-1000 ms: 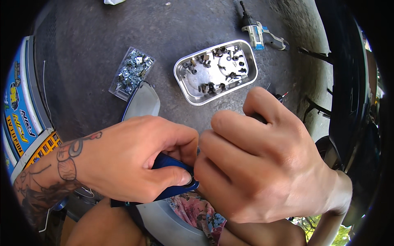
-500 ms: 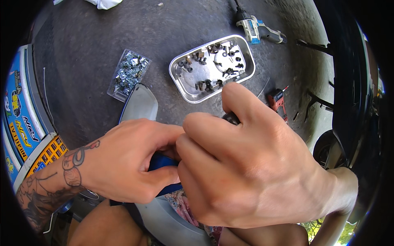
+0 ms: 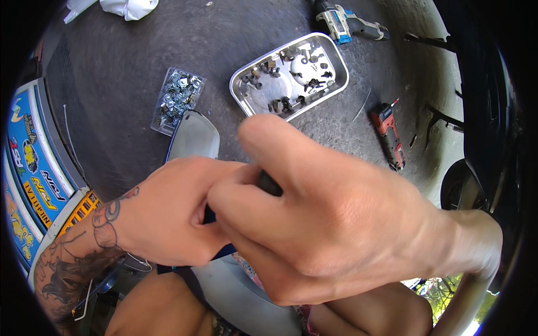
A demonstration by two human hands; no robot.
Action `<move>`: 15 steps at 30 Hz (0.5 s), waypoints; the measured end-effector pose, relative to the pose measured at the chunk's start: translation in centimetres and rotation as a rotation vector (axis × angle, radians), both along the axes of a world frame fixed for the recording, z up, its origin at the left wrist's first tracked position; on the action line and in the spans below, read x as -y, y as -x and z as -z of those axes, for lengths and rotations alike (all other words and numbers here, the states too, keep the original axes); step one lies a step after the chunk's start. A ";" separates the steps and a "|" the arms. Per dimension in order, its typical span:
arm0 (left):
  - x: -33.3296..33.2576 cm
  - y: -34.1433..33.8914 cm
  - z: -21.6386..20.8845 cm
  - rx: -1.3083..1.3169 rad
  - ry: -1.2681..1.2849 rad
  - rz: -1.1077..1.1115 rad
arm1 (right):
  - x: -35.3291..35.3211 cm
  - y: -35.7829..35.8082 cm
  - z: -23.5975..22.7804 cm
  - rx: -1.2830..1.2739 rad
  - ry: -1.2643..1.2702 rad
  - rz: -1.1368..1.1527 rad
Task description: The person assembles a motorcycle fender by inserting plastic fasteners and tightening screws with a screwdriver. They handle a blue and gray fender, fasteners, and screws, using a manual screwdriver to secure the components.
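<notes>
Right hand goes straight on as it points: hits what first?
Probably the left hand, which the right hand overlaps in view; depth is unclear, so I can't tell whether they touch.

Pale grey panel [image 3: 196, 136], blue-edged

the right-hand grip [image 3: 330, 218] covers the fingertips of the left-hand grip [image 3: 168, 210], and its own fingertips curl out of sight. between thumb and finger only a bit of a dark object [image 3: 270, 183] shows, so its kind cannot be told. the blue piece [image 3: 225, 252] is mostly hidden behind both hands, as is the lower end of the grey part [image 3: 194, 137]. a knuckle overlaps the metal tray's [image 3: 239, 99] near rim; some small pieces inside are too tiny to identify. the top edge crops the white bag [image 3: 130, 8] and the drill [image 3: 336, 23].
</notes>
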State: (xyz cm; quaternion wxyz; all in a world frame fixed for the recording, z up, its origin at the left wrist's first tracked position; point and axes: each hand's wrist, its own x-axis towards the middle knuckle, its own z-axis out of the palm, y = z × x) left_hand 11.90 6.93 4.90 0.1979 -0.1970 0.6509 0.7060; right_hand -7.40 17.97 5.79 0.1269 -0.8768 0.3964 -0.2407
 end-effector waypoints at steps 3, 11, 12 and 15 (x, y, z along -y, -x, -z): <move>0.3 0.1 -0.2 0.032 -0.074 0.010 | 0.9 0.2 0.4 -0.040 0.227 -0.063; 1.8 0.0 -1.2 0.010 -0.070 0.080 | 1.5 -0.6 1.7 0.002 0.374 -0.029; 1.6 -0.1 -1.1 0.017 -0.023 0.111 | 1.4 -0.7 1.8 0.009 0.368 -0.017; 1.6 0.0 -1.0 0.120 -0.026 0.120 | 0.9 -0.9 2.1 0.018 0.353 0.002</move>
